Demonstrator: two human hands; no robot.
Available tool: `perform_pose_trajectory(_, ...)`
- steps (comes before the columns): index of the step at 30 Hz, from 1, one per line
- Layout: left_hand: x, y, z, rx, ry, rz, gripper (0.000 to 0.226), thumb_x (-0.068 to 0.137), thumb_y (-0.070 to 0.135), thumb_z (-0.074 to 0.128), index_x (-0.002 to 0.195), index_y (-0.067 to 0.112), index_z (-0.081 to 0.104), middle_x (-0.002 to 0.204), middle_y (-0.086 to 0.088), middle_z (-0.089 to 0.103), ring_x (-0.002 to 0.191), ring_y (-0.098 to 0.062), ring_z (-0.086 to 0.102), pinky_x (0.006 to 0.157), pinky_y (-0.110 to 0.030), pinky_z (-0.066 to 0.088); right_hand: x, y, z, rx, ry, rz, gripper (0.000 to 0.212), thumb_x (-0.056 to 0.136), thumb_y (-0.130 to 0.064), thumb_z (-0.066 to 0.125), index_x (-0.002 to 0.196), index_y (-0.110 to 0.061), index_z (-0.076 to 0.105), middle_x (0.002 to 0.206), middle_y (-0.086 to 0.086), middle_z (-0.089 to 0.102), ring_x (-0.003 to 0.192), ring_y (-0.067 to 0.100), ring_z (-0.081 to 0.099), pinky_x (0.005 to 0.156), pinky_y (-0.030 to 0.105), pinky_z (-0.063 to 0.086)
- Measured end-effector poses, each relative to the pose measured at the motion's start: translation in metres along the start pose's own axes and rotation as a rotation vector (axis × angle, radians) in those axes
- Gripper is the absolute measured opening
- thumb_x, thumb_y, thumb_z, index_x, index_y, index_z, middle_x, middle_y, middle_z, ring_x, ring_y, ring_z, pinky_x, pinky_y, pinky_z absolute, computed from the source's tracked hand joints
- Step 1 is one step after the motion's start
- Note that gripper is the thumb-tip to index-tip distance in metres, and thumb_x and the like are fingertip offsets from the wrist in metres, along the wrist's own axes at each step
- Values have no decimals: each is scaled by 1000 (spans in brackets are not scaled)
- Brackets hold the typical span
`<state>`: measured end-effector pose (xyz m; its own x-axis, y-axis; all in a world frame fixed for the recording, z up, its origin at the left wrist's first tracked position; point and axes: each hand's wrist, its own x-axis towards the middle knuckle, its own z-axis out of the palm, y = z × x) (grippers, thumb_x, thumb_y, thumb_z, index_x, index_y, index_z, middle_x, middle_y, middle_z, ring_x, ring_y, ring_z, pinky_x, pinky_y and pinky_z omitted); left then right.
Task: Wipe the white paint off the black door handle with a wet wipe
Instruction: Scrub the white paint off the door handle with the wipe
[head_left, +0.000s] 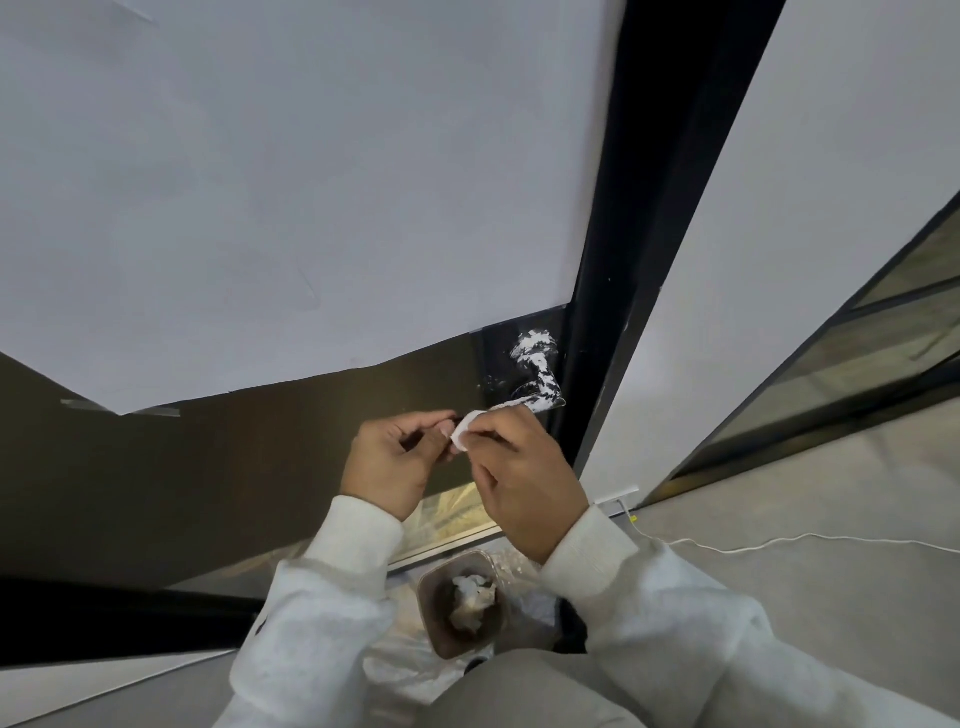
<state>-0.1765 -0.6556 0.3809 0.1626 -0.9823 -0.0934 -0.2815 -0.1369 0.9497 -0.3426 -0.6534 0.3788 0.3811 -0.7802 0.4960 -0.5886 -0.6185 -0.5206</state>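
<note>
1. Head view: paint-smeared door handle (537, 376) beside the black door frame (613, 322); bare glass to its left.
2. Right hand (524, 478) pinches a wipe (465, 428) below the handle; left hand (395, 462), fingers curled, touches the wipe.

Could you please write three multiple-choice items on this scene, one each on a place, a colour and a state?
1. Where is the small bin?
A. On the floor below the hands
B. Hanging on the door
C. On a shelf

2. What colour are the sleeves?
A. Black
B. White
C. Red

3. What state is the door handle in?
A. Wiped clean
B. Smeared with white paint
C. Taped over

Answers: 1 A, it sits on the floor beneath the wrists. 2 B, both cuffs are white. 3 B, white smears cover it, while the right hand and left hand hold the wet wipe.
</note>
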Motion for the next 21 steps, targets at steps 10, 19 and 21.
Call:
perform_pose_trajectory(10, 0, 11, 0, 337, 26, 95, 13, 89, 27, 70, 98, 32, 78, 83, 18, 76, 84, -7, 72, 92, -42, 55, -4, 12, -14, -97, 9, 50, 25, 74, 12, 74, 97, 0, 75, 103, 12, 66, 93, 32, 62, 78, 38, 58)
perform_pose_trajectory(19, 2, 23, 0, 575, -80, 139, 21, 87, 41, 70, 107, 39, 73, 94, 22, 73, 94, -16, 64, 98, -41, 48, -9, 20, -12, -89, 23, 52, 24, 74, 9, 75, 96, 0, 75, 101, 12, 66, 93, 30, 61, 78, 34, 55)
perform_pose_trajectory(21, 1, 25, 2, 606, -72, 158, 20, 86, 34, 73, 106, 36, 74, 92, 19, 73, 91, -16, 63, 97, -37, 45, -17, 18, -11, -73, -11, 37, 22, 75, 7, 76, 95, -1, 75, 99, 11, 65, 90, 28, 61, 75, 34, 54)
